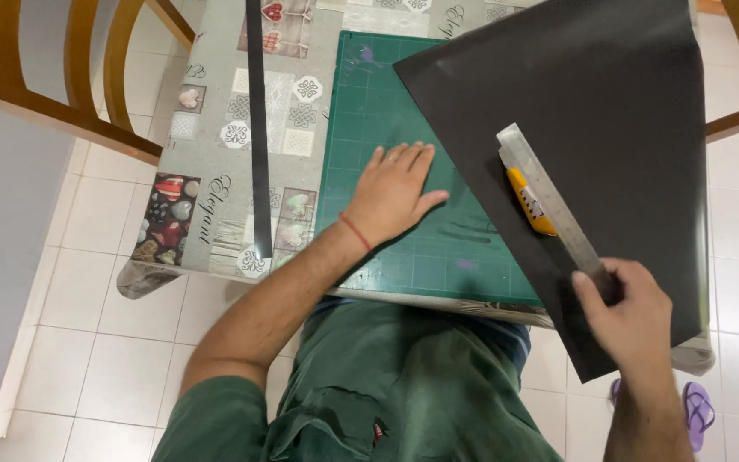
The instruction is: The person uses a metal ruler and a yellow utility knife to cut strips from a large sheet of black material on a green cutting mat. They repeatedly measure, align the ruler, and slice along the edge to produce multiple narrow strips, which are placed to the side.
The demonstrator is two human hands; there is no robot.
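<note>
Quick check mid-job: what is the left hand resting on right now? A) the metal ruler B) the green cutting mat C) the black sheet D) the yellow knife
B: the left hand lies flat on the green cutting mat, beside the black sheet.

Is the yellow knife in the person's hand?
No, the yellow utility knife lies on the black sheet beside the metal ruler, which the right hand grips.

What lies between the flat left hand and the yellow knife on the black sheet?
Nothing raised: only bare green cutting mat and the black sheet's edge separate the left hand from the yellow knife. The metal ruler, held by the right hand, overlaps the knife's far side.
</note>
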